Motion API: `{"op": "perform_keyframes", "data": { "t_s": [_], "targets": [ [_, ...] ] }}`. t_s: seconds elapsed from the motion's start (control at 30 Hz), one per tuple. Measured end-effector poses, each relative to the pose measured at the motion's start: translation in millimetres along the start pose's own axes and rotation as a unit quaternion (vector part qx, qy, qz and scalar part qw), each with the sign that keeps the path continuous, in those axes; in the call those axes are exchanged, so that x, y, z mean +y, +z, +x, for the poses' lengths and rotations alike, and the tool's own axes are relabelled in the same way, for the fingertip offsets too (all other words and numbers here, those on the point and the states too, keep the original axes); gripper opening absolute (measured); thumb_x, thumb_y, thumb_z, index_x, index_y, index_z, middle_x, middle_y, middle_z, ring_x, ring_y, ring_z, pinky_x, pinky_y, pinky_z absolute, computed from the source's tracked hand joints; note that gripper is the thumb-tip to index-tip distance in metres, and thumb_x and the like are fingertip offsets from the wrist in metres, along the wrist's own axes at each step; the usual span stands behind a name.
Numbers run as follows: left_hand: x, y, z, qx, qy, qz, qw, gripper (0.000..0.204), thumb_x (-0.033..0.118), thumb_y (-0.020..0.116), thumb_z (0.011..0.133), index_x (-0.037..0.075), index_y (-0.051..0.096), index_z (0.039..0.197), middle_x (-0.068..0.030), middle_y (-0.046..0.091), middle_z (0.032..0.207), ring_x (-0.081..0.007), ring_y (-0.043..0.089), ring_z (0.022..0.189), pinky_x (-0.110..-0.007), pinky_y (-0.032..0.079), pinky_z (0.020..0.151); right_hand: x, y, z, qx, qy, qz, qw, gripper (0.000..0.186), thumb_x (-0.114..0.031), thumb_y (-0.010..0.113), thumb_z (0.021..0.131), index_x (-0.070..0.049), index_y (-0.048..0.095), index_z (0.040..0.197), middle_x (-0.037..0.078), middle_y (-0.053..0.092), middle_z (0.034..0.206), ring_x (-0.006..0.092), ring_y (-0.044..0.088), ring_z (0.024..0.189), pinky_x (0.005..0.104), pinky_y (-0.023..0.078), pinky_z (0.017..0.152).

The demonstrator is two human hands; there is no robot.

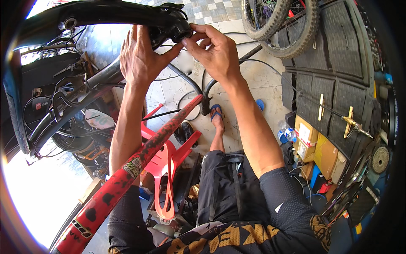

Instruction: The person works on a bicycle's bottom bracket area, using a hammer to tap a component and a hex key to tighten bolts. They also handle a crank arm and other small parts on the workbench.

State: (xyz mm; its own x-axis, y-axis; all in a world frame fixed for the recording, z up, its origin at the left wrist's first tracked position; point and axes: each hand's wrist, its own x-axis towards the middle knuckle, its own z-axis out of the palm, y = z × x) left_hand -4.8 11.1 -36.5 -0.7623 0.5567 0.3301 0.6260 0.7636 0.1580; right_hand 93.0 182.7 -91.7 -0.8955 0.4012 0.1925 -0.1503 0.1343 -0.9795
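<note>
A glossy black bicycle frame (pixel 105 13) spans the top left, with the open round end of its head tube (pixel 181 31) facing me. My left hand (pixel 141 55) grips the frame beside that end. Its fingers go up behind the black tube, partly hidden, and its thumb stretches to the rim. From the other side, my right hand (pixel 218 51) touches the rim with index finger and thumb bent in a pinch. Whatever small part may lie between those fingertips is hidden. Below my hands, a red tube with black blotches (pixel 144 154) slants up from the lower left.
A red plastic chair (pixel 163 163) stands behind the red tube. Knobbly bicycle tyres (pixel 311 31) lean at the upper right. Cardboard boxes (pixel 306 137), plastic bottles (pixel 290 134) and a sprocket cassette (pixel 379 160) sit along the right. Cables and black tubes cross the tiled floor (pixel 264 86).
</note>
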Motion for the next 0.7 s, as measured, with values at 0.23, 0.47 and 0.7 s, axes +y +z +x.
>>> {"op": "perform_keyframes", "data": {
  "t_s": [0.23,0.47,0.7],
  "targets": [
    [3,0,0,0.025,0.017,0.000,1.000,0.088,0.053,0.093,0.076,0.008,0.058,0.143,-0.0152,0.072,0.124,-0.0397,0.071,0.115,-0.053,0.059,0.094,8,2,-11,0.044,0.039,0.002,0.998,0.022,-0.012,0.079,0.096,0.000,0.080,0.115,0.014,0.080,0.094,0.0193,0.072,0.072,0.0321,0.058,0.068],
    [4,1,2,0.029,0.014,-0.009,0.999,0.084,0.051,0.093,0.075,0.009,0.060,0.141,-0.0144,0.072,0.122,-0.0397,0.071,0.114,-0.053,0.059,0.094,5,9,-7,0.077,0.040,-0.035,0.996,0.015,-0.010,0.078,0.099,-0.001,0.081,0.111,0.004,0.076,0.076,0.0063,0.064,0.068,0.0259,0.052,0.064],
    [4,0,2,0.024,0.005,-0.021,0.999,0.081,0.050,0.093,0.075,0.010,0.061,0.138,-0.0130,0.072,0.120,-0.0393,0.071,0.113,-0.053,0.058,0.096,4,13,-4,0.094,0.036,-0.032,0.994,0.011,-0.010,0.080,0.098,-0.001,0.080,0.105,0.003,0.076,0.074,0.0057,0.063,0.067,0.0259,0.051,0.064]
  ]
}}
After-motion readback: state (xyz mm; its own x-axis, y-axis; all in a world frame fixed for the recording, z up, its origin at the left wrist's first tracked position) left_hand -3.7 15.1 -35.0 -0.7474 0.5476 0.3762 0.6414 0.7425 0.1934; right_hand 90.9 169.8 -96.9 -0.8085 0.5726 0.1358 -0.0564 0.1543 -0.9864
